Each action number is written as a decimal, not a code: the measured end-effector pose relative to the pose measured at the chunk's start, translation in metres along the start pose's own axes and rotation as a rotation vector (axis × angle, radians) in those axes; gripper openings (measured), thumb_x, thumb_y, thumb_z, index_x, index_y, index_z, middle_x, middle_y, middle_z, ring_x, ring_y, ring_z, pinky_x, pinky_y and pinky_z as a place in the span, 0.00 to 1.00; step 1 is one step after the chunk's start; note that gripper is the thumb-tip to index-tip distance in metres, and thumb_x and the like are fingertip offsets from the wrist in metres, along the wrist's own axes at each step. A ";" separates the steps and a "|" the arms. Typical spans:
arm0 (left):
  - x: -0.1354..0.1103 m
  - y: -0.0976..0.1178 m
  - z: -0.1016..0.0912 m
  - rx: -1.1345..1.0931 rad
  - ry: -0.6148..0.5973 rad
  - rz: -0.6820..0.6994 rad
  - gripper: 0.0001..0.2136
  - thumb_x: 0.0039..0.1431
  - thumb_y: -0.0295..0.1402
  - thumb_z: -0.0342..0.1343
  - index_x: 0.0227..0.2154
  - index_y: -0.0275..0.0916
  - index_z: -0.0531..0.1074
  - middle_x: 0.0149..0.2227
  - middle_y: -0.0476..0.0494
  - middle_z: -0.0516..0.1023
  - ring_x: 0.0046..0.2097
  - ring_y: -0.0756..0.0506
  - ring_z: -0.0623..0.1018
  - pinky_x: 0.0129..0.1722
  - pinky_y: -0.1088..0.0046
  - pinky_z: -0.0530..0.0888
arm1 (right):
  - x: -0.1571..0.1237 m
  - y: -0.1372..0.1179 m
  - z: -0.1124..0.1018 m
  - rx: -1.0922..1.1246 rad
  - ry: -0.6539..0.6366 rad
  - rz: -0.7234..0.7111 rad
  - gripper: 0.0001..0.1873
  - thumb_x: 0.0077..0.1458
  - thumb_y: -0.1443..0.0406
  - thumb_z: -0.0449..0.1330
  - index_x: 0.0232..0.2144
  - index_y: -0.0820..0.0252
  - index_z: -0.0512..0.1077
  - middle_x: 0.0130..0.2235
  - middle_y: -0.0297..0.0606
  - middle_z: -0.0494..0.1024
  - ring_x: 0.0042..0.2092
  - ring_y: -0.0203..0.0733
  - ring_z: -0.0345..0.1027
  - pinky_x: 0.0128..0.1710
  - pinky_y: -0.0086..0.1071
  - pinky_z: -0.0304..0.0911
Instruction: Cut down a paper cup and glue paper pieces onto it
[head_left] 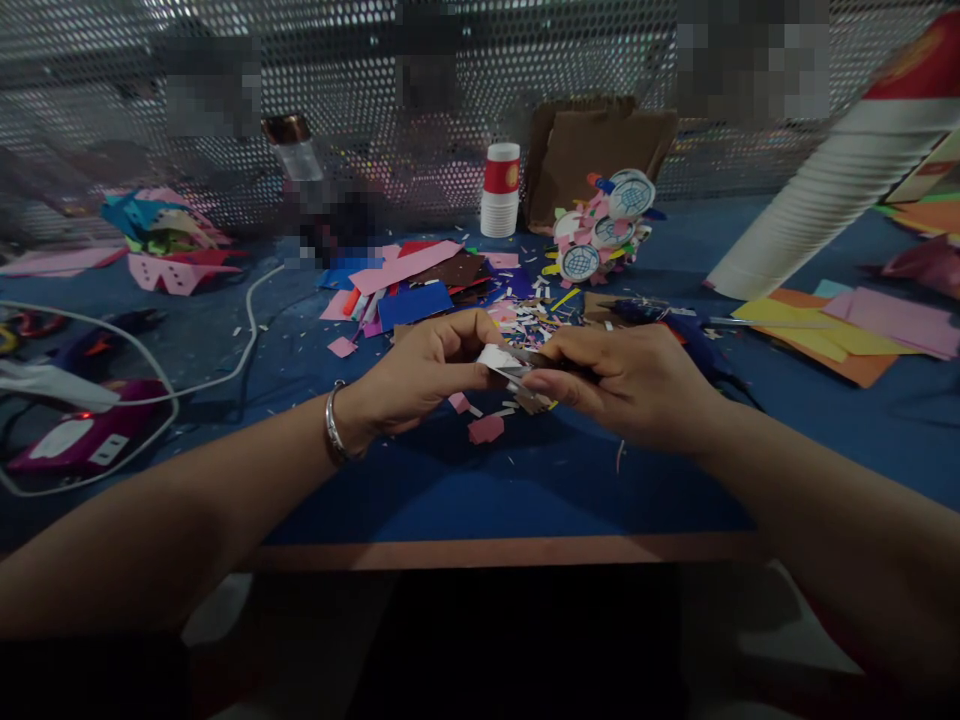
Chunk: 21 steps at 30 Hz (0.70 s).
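Note:
Between finger and thumb, my left hand (435,370) pinches a small white piece (495,357), which looks like paper or card. My right hand (626,380) is closed round a pair of scissors (529,357), the handles mostly hidden by the fingers. The blades point left and sit at the white piece, one above and one below. Under both hands lies a heap of paper scraps (536,325) in white, pink and yellow. A crumpled pink scrap (486,430) is just below my hands on the blue table (480,490).
A tall leaning stack of paper cups (817,190) stands right, a shorter cup stack (501,190) at the back. Beside it are a paper-decorated model (600,230) and cardboard (600,160). Coloured sheets (412,280) lie behind my left hand. A purple power strip (90,435) with white cable is left.

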<state>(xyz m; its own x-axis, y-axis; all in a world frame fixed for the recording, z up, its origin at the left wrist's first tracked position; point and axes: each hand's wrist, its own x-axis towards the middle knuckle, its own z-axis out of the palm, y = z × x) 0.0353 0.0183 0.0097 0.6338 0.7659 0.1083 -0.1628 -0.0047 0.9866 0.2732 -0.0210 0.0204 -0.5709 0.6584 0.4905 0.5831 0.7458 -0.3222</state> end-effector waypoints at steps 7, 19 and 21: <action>0.001 -0.001 -0.003 0.055 -0.014 0.091 0.12 0.53 0.26 0.75 0.33 0.37 0.75 0.31 0.52 0.80 0.31 0.54 0.77 0.35 0.77 0.76 | 0.000 -0.001 -0.002 -0.014 0.005 -0.009 0.31 0.78 0.45 0.52 0.28 0.59 0.72 0.23 0.31 0.68 0.24 0.32 0.59 0.27 0.30 0.50; 0.002 -0.003 -0.002 0.097 0.020 0.143 0.13 0.51 0.24 0.74 0.33 0.38 0.75 0.33 0.51 0.81 0.31 0.54 0.77 0.34 0.77 0.77 | -0.002 0.000 -0.002 -0.018 0.031 -0.007 0.31 0.77 0.45 0.53 0.28 0.59 0.71 0.22 0.30 0.68 0.23 0.32 0.58 0.26 0.30 0.49; 0.002 -0.003 -0.002 0.096 0.020 0.139 0.13 0.51 0.24 0.74 0.33 0.37 0.75 0.33 0.51 0.81 0.32 0.53 0.78 0.34 0.78 0.76 | -0.002 0.000 -0.002 -0.038 0.047 -0.026 0.31 0.77 0.46 0.54 0.28 0.59 0.72 0.22 0.30 0.68 0.23 0.32 0.59 0.26 0.29 0.50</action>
<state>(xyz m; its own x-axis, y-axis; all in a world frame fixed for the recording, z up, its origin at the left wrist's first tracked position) 0.0349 0.0211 0.0071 0.5945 0.7664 0.2433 -0.1743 -0.1725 0.9695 0.2750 -0.0225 0.0209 -0.5593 0.6325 0.5359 0.5906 0.7577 -0.2778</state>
